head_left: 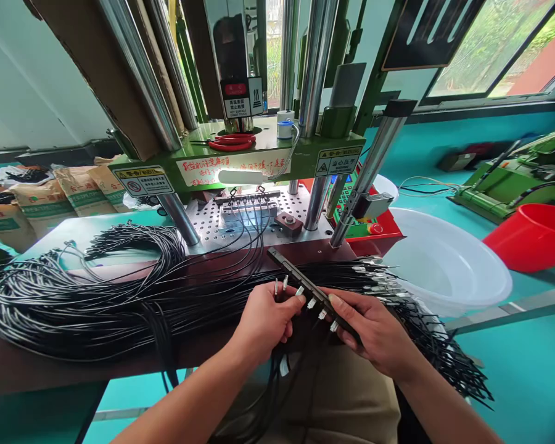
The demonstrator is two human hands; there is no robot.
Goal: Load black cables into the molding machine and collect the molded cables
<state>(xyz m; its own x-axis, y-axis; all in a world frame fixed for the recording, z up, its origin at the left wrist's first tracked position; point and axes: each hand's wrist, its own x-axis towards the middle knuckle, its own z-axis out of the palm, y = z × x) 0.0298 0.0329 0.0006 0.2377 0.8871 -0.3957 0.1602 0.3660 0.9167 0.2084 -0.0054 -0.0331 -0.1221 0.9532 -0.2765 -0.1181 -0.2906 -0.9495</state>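
Observation:
My right hand point(374, 327) grips the near end of a long dark metal bar point(296, 271), thumb on top, and the bar slants away towards the press. Several silvery cable connectors point(322, 314) stick out along the bar's near side. My left hand point(266, 317) pinches another connector point(300, 291) against the bar between thumb and finger. Two more metal cable tips point(280, 285) poke up from behind the left fingers. Black cables point(275, 376) hang below that hand towards my lap.
Ahead stands a green press with steel posts point(317, 203); cables run into a lit mould point(248, 214) on its perforated plate. A thick bundle of black cables point(97, 320) covers the bench edge. A white tub point(444, 259) and red bucket point(536, 237) are right. Red-handled pliers point(234, 143) lie above.

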